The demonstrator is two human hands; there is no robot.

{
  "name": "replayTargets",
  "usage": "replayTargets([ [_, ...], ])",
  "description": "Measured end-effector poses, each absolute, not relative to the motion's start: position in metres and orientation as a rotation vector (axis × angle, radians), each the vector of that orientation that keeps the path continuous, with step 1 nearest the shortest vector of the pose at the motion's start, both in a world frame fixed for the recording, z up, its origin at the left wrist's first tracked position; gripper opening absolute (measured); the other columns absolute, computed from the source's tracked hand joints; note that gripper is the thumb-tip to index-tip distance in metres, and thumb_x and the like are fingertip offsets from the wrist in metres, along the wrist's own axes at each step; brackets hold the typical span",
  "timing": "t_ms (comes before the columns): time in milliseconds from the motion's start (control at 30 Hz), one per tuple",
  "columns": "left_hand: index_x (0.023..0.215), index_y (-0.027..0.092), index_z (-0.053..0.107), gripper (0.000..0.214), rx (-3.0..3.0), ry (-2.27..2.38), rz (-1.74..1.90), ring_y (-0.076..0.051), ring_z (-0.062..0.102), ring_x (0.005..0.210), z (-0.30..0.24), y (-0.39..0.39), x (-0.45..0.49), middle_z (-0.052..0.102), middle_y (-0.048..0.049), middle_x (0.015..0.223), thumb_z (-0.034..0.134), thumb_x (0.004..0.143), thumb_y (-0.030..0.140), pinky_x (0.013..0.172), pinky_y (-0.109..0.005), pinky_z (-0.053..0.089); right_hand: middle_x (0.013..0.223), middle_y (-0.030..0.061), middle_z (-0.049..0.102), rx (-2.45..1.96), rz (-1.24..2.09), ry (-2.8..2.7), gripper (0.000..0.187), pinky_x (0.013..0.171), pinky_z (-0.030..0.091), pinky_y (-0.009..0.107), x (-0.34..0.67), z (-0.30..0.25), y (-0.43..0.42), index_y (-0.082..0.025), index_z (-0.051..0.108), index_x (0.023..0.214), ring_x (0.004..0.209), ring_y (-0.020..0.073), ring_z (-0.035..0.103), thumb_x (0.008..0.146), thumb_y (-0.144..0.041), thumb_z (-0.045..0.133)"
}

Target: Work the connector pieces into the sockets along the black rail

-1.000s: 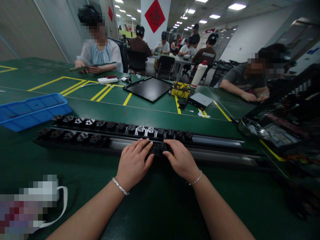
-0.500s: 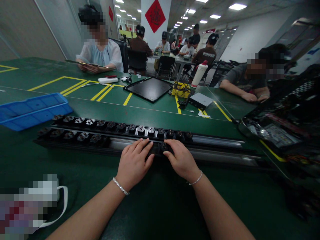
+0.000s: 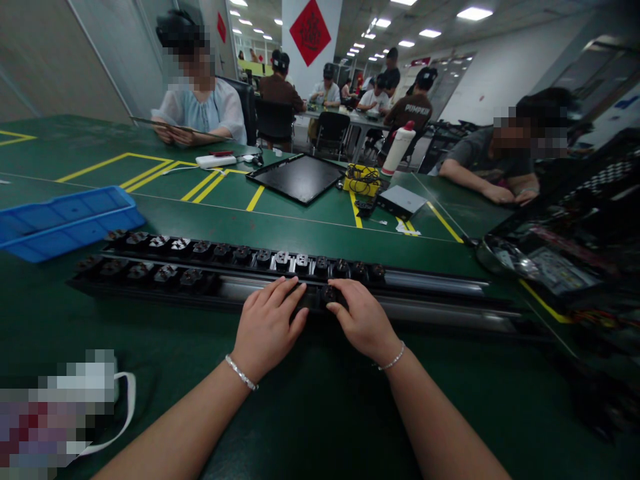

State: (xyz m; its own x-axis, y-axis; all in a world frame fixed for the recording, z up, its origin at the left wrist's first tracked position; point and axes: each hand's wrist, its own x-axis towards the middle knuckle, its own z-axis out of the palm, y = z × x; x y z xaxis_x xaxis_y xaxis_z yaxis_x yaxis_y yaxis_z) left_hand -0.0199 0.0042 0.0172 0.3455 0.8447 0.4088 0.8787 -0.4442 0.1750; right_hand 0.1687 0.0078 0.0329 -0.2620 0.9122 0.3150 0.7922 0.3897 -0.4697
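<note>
Two long black metal channels lie side by side across the green table. The far channel (image 3: 430, 281) carries a row of several black socket modules (image 3: 302, 261). In the near channel (image 3: 430, 313), more modules (image 3: 166, 273) fill the left end. My left hand (image 3: 267, 327) lies on the near channel, its fingers stretched out and holding nothing. Just right of it, my right hand (image 3: 364, 320) has thumb and fingertips closed on a single black socket module (image 3: 327, 294) in the near channel. My fingers hide part of this module.
A blue plastic bin (image 3: 70, 223) stands at the left. Beyond the channels are a black flat panel (image 3: 303, 179), a grey box (image 3: 401, 201), a yellow block with black cables (image 3: 363, 179) and a white bottle (image 3: 399, 150). Open electronic equipment (image 3: 555, 267) fills the right side. Two people sit across the table.
Both hands and the module stay almost where they were. Across the table at the left, the flat thing in a person's hands has tilted slightly.
</note>
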Motion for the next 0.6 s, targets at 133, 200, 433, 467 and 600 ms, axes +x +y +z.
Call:
replayTargets([
  [133, 0.122, 0.027, 0.054, 0.038, -2.514, -1.612, -0.703, -0.024, 0.046, 0.121, 0.0179, 0.0043, -0.0199, 0.054, -0.003, 0.13, 0.043, 0.087, 0.036, 0.092, -0.041, 0.039, 0.111, 0.0107, 0.06, -1.448, 0.298, -2.104, 0.029, 0.096, 0.042, 0.045, 0.169, 0.0324, 0.0082, -0.017, 0.055, 0.11, 0.107, 0.0229, 0.053, 0.081, -0.019, 0.05],
  [200, 0.122, 0.026, 0.054, 0.038, -2.516, -1.617, -0.692, -0.024, 0.045, 0.121, 0.0179, 0.0042, -0.0197, 0.053, -0.0027, 0.13, 0.042, 0.088, 0.037, 0.092, -0.041, 0.038, 0.111, 0.0105, 0.06, -1.447, 0.3, -2.1, 0.029, 0.097, 0.041, 0.044, 0.1691, 0.0322, 0.0083, -0.017, 0.054, 0.11, 0.107, 0.0229, 0.052, 0.081, -0.019, 0.05],
  [433, 0.123, 0.026, 0.053, 0.039, -2.517, -1.618, -0.689, -0.024, 0.046, 0.121, 0.016, 0.0038, -0.0194, 0.054, -0.0033, 0.13, 0.043, 0.087, 0.036, 0.092, -0.041, 0.038, 0.112, 0.0113, 0.059, -1.454, 0.306, -2.109, 0.029, 0.097, 0.041, 0.044, 0.1692, 0.0323, 0.008, -0.016, 0.054, 0.11, 0.108, 0.0228, 0.051, 0.081, -0.019, 0.049],
  [467, 0.123, 0.026, 0.053, 0.039, -2.517, -1.615, -0.687, -0.024, 0.045, 0.121, 0.0158, 0.0038, -0.0195, 0.054, -0.0032, 0.13, 0.042, 0.088, 0.036, 0.092, -0.041, 0.038, 0.112, 0.0116, 0.059, -1.453, 0.305, -2.112, 0.029, 0.097, 0.041, 0.044, 0.1692, 0.0323, 0.0079, -0.015, 0.054, 0.11, 0.108, 0.0229, 0.051, 0.082, -0.019, 0.049],
  [600, 0.124, 0.026, 0.052, 0.039, -2.52, -1.613, -0.679, -0.024, 0.045, 0.121, 0.0162, 0.0041, -0.0197, 0.053, -0.0028, 0.131, 0.042, 0.088, 0.037, 0.092, -0.041, 0.038, 0.112, 0.0117, 0.059, -1.454, 0.301, -2.113, 0.029, 0.098, 0.04, 0.044, 0.1694, 0.0319, 0.0077, -0.015, 0.053, 0.11, 0.108, 0.023, 0.051, 0.082, -0.018, 0.049],
])
